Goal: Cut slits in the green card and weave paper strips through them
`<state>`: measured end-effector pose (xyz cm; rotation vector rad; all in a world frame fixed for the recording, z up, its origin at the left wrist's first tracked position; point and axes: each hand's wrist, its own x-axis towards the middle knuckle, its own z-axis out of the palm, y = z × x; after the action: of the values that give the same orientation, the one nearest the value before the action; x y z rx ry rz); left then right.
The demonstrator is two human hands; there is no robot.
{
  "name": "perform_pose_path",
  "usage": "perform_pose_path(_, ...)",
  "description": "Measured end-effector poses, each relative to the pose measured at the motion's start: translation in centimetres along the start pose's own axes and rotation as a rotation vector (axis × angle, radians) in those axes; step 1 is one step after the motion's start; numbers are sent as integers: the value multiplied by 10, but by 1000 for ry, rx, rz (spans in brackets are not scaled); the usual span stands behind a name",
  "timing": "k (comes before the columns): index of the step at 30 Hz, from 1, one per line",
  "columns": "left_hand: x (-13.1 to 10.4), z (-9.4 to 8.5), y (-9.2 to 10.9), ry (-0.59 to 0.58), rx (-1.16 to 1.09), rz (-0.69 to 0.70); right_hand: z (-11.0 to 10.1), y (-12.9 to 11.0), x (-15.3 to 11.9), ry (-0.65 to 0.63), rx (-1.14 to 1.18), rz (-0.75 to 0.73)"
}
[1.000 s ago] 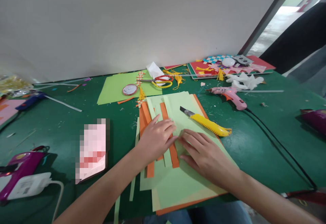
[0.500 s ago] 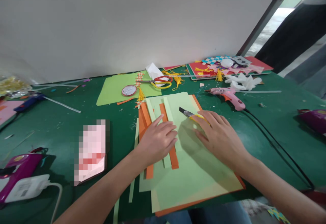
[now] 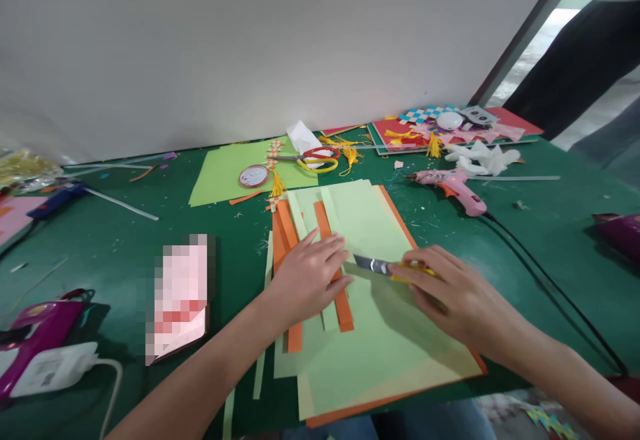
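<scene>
The left hand (image 3: 313,270), fingers loosely spread, rests across an orange paper strip (image 3: 343,310), seemingly steadying it on the pale-green paper (image 3: 370,367). At its three o'clock, the right hand (image 3: 447,283) grips a utility knife (image 3: 375,265), blade toward nine, apparently for control.

Lt. green sheets (image 3: 360,373) & orange strips (image 3: 345,313): smooth matt paper. Cutter blade (image 3: 370,265) = metal, w/ bright glints; its yellow handle (image 3: 425,268) looks like plastic. Scissors (image 3: 300,159) near the wall (image 3: 250,47): metal blades, smooth plastic grips. Pink glue gun (image 3: 453,187) – hard plastic, slight sheen. Tabletop (image 3: 540,280) smooth, semi-gloss from where I'm standing. Yellow tassel (image 3: 434,147): soft thread. White wad (image 3: 483,159) crumpled, matt, tissue-like. Wrapping (image 3: 30,168), far L: clear plastic, crinkly, v. shiny. Wall's smooth & matt.
</scene>
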<state>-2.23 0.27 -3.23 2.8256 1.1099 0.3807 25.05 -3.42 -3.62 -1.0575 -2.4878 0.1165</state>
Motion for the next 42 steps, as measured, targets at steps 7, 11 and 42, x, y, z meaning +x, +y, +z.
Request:
perform_pose_path(7,0,0,0,-10,11,4,-8,-18,-29,-156,55,-58)
perform_pose_path(11,1,-1,2,-20,12,-1,-8,-21,-29,-149,28,-71)
perform_pose_path(42,2,0,2,-44,16,-4,-7,-57,-11,-154,-136,-74)
